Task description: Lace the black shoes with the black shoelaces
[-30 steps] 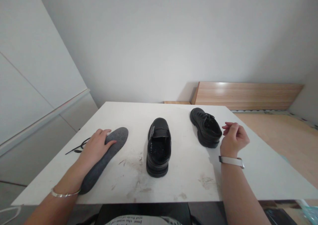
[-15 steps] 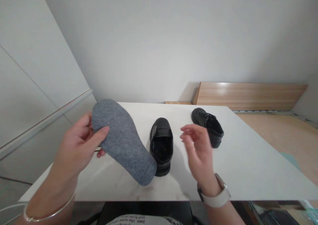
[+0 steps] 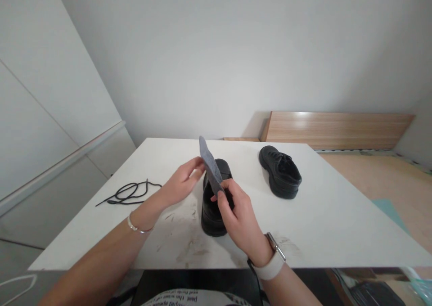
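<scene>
Lace point(image 3: 116, 202): loosely looped on table point(image 3: 337, 216). Left hand point(image 3: 178, 183): fingers at the insole point(image 3: 209, 163); whether gripping, cannot tell. Insole: grey, tilted above the open loafer point(image 3: 211, 220). Loafer: black, upright. Right hand point(image 3: 238, 209): pinching the insole's near end; a loose pinch could let it twist and catch the loafer's rim. Laced shoe point(image 3: 285, 186): well apart.
</scene>
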{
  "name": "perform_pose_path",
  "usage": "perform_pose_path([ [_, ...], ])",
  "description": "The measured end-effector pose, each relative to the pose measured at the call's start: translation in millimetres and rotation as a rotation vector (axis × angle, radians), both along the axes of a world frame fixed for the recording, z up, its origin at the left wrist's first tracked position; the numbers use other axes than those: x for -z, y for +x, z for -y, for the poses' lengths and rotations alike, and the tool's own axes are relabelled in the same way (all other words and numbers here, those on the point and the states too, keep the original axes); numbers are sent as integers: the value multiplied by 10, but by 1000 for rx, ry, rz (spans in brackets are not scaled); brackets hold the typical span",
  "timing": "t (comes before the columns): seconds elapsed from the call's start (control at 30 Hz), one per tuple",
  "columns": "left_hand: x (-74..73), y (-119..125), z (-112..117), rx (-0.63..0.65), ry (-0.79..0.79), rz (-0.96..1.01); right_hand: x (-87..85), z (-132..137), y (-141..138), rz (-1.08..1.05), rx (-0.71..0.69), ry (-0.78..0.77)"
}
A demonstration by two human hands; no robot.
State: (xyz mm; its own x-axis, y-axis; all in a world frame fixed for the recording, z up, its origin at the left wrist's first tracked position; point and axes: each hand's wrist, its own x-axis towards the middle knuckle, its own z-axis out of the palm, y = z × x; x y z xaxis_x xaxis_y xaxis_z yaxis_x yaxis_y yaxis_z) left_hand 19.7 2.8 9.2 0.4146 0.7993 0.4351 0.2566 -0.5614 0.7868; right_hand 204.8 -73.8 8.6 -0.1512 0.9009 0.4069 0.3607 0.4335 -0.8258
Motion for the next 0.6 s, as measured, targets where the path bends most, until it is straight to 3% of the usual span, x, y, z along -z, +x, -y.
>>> perform_pose_path([
  [0.13,220,114,-92,117,178,-475,52,-71,20,120,-156,10],
  [0.27,277,298,-183,-11,262,-648,13,-109,79,218,-217,12],
  [0.37,230,424,-249,-143,181,-636,-55,-111,148,277,-213,-16],
  [0.5,198,489,-272,-211,116,-546,-97,-125,323,351,-176,-44],
  [0.6,251,490,-286,-200,-77,-287,-112,-145,535,307,-156,-137],
])
